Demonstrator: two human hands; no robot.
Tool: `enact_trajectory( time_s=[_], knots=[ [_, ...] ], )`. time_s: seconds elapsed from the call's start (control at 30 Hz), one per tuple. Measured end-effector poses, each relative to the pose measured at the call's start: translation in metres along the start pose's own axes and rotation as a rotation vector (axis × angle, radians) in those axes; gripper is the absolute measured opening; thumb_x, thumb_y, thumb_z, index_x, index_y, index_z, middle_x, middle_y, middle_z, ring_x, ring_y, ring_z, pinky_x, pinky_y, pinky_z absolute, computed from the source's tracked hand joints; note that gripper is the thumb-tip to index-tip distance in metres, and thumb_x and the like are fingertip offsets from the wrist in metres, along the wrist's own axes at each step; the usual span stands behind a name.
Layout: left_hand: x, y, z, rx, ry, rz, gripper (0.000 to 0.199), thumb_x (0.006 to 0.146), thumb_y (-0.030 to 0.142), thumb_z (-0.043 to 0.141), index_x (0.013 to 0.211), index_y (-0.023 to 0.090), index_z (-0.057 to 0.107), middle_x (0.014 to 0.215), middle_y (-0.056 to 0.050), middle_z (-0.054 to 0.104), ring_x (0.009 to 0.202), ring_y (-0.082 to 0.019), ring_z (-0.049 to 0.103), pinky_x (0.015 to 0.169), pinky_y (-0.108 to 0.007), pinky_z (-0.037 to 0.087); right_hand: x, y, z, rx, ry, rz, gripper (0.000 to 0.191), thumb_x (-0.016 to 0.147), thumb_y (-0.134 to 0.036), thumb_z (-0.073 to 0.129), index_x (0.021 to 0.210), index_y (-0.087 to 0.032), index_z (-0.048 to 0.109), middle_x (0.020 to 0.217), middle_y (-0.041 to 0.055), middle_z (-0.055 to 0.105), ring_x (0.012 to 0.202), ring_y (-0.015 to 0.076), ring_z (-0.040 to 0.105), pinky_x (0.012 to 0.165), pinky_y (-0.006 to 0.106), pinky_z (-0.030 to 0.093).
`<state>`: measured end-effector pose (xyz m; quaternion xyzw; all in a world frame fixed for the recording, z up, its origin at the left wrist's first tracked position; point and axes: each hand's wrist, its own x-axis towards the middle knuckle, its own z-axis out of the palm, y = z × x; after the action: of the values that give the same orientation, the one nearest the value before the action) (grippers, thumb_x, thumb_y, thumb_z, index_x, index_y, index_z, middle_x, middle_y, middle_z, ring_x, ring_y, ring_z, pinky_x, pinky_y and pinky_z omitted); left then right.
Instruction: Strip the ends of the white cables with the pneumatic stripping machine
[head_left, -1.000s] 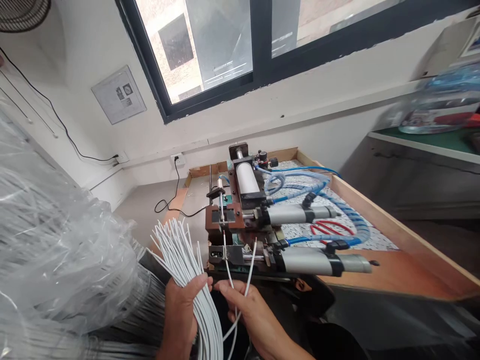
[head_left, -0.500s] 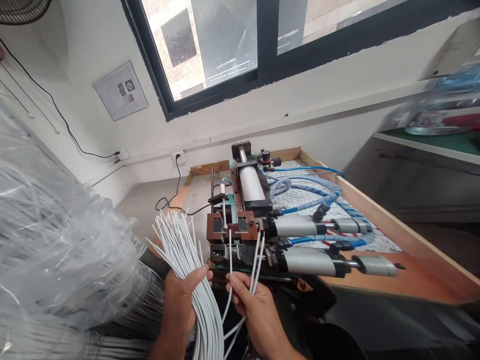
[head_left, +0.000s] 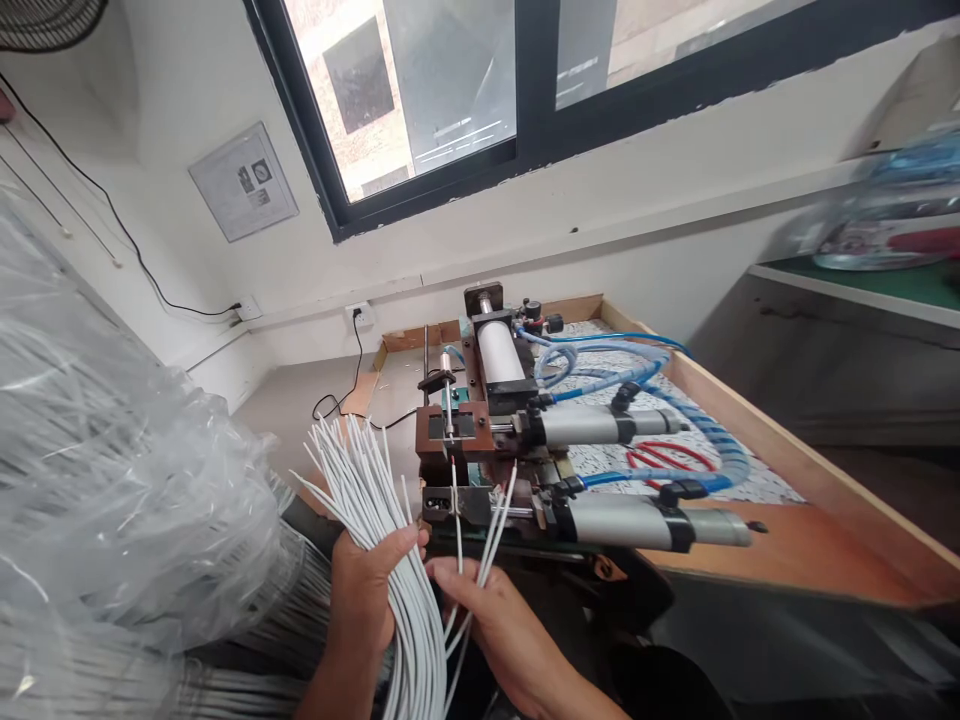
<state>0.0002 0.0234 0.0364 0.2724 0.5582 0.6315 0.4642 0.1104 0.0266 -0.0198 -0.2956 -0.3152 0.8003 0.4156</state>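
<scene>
A thick bundle of white cables (head_left: pixel 409 590) is wrapped in my left hand (head_left: pixel 364 590), its cut ends fanning upward. My right hand (head_left: pixel 502 620) is closed on a few loose white cables (head_left: pixel 495 530), which lean up to the right past its thumb. Another single cable (head_left: pixel 457 510) rises from beside the right thumb to the front of a pneumatic machine (head_left: pixel 454 440). Its upper end is darker, with a reddish tint, and lies between the brown block and the lower metal jaw. How the right fingers grip this cable is partly hidden.
Silver air cylinders (head_left: pixel 622 520) with blue hoses (head_left: pixel 652 475) fill the machine's right side. A wooden rim (head_left: pixel 780 470) edges the bench. Plastic-wrapped cable bundles (head_left: pixel 135 540) crowd the left. A large plastic bottle (head_left: pixel 885 220) stands on the right shelf (head_left: pixel 862 290).
The machine's brown block has narrowed, a gap shows before it, and the cylinders' rear ends have shifted left. My right hand has slid left and slightly down. My left hand keeps the bundle.
</scene>
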Motion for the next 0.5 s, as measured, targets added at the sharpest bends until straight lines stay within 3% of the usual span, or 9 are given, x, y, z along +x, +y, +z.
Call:
enact_trajectory(
  time_s=[0.07, 0.13, 0.3, 0.5],
  knots=[
    [-0.0006, 0.0001, 0.0007, -0.004, -0.051, 0.038, 0.025, 0.056, 0.013, 0.068, 0.079, 0.011, 0.061, 0.071, -0.004, 0.066, 0.066, -0.016, 0.061, 0.065, -0.027, 0.048, -0.0023, 0.0034, 0.0011, -0.036, -0.055, -0.002, 0.028, 0.063, -0.038, 0.064, 0.074, -0.012, 0.065, 0.059, 0.0008, 0.052, 0.06, 0.011, 0.045, 0.061, 0.023, 0.035],
    [-0.0015, -0.0003, 0.0007, 0.001, -0.084, 0.044, 0.024, 0.055, 0.013, 0.068, 0.078, 0.011, 0.062, 0.074, -0.006, 0.067, 0.069, -0.017, 0.061, 0.068, -0.028, 0.048, -0.0033, 0.0061, 0.0009, -0.077, -0.003, -0.063, 0.027, 0.06, -0.036, 0.067, 0.072, -0.013, 0.065, 0.059, 0.0001, 0.052, 0.058, 0.0098, 0.043, 0.06, 0.022, 0.034],
    [-0.0021, -0.0012, -0.0003, 0.026, -0.038, -0.054, 0.017, 0.051, 0.017, 0.07, 0.064, 0.009, 0.063, 0.056, -0.004, 0.064, 0.053, -0.016, 0.058, 0.052, -0.026, 0.047, -0.0017, 0.0089, -0.003, -0.136, 0.173, -0.121, 0.029, 0.065, -0.04, 0.062, 0.071, -0.011, 0.064, 0.054, -0.0009, 0.048, 0.05, 0.006, 0.034, 0.046, 0.018, 0.025],
    [-0.0012, 0.007, 0.0045, -0.027, 0.003, -0.081, 0.016, 0.05, 0.017, 0.071, 0.063, 0.009, 0.064, 0.057, -0.004, 0.064, 0.055, -0.017, 0.059, 0.054, -0.027, 0.048, 0.0002, 0.006, -0.0053, 0.001, 0.257, -0.086, 0.03, 0.067, -0.04, 0.06, 0.065, -0.01, 0.058, 0.055, -0.0008, 0.046, 0.046, 0.0044, 0.03, 0.043, 0.018, 0.02]
  ],
)
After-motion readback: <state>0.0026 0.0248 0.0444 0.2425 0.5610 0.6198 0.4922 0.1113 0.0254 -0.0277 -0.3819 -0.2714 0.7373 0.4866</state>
